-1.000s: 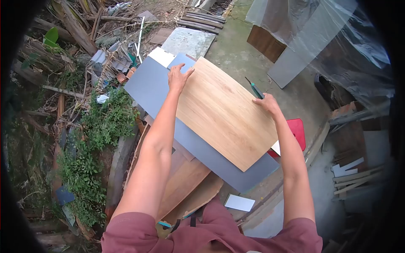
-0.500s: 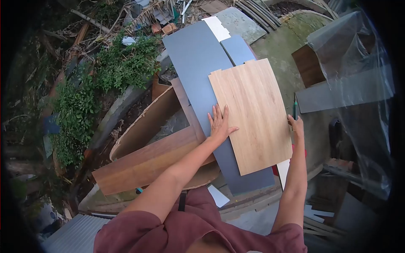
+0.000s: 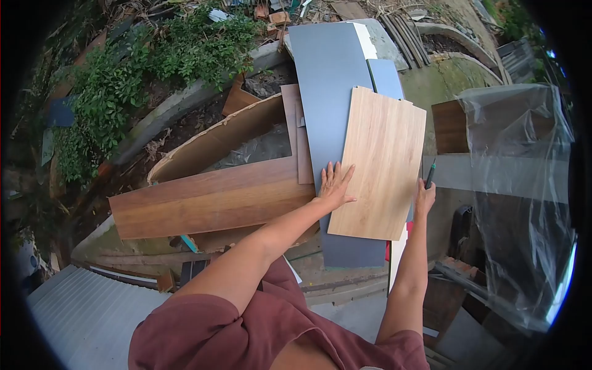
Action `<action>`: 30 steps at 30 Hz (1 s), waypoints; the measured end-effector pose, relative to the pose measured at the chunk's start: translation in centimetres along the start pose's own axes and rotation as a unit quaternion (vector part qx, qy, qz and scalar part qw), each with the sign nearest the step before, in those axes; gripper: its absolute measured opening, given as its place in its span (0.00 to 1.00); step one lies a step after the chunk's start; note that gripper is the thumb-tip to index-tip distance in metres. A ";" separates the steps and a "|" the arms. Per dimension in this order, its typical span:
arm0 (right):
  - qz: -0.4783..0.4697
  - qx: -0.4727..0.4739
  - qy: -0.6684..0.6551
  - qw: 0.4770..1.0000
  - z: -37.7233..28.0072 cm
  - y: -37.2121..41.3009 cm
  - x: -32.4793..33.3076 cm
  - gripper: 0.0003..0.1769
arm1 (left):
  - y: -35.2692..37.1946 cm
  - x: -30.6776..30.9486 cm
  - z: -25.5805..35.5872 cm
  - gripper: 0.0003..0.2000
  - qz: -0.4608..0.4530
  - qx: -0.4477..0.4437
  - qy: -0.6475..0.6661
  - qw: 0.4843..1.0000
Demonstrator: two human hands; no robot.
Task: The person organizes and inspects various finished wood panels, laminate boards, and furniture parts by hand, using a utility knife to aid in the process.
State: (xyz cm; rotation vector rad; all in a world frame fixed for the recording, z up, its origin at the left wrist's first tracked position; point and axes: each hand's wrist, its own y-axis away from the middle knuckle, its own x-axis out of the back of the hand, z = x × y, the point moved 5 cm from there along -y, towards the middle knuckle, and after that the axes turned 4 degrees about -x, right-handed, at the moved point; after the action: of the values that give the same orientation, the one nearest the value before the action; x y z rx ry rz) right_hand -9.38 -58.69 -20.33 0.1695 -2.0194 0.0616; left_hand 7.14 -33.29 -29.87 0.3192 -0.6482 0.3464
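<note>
A light wood-grain board [image 3: 379,166] lies on top of a long grey panel [image 3: 330,74], set at a slight angle across it. My left hand [image 3: 336,188] rests flat with spread fingers over the board's left edge, partly on the grey panel. Beside the board's right edge, my right hand [image 3: 424,198] is closed around a slim dark pen-like tool [image 3: 430,175] with a green end, which points away from me. The tool's exact kind is too small to make out.
Left of the panel lie a brown wood-grain plank [image 3: 209,200] and a curved brown sheet [image 3: 216,135]. A smaller blue-grey piece [image 3: 386,78] lies beyond the board. Clear plastic sheeting [image 3: 518,216] hangs on the right. Leafy plants [image 3: 123,111] grow along a curved concrete edge.
The view has turned, and the wood-grain board has swung clockwise against the grey panel. My left hand still lies on its left edge; my right hand still holds the tool beside it.
</note>
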 end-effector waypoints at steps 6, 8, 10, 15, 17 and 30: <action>-0.011 0.051 -0.021 0.998 -6.4 8.8 -1.6 0.22 | 7.8 -0.3 -1.1 0.51 -0.055 0.017 0.080 0.995; -0.083 0.135 -0.075 0.984 -7.8 11.8 -4.3 0.21 | 11.8 0.5 -3.4 0.51 -0.030 0.026 0.099 0.994; -0.128 0.159 -0.082 0.976 -10.2 16.0 -6.6 0.17 | 16.6 2.0 -7.0 0.49 -0.010 0.089 0.141 0.986; -0.185 0.165 -0.007 0.969 -10.5 21.8 -11.8 0.19 | 28.0 5.1 -14.7 0.45 0.072 0.208 0.175 0.960; -0.184 0.180 -0.022 0.966 -10.5 23.7 -12.7 0.17 | 32.6 7.1 -17.4 0.39 0.084 0.273 0.199 0.938; -0.016 0.263 0.108 0.959 -6.4 26.2 -11.5 0.17 | 40.3 6.8 -22.0 0.29 0.116 0.327 0.217 0.912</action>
State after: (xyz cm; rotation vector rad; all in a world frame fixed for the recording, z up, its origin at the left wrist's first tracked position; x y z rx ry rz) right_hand -2.62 -30.96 -27.06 0.5082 -1.7429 0.5756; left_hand 7.35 12.79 -34.85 0.7832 -0.1084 0.8405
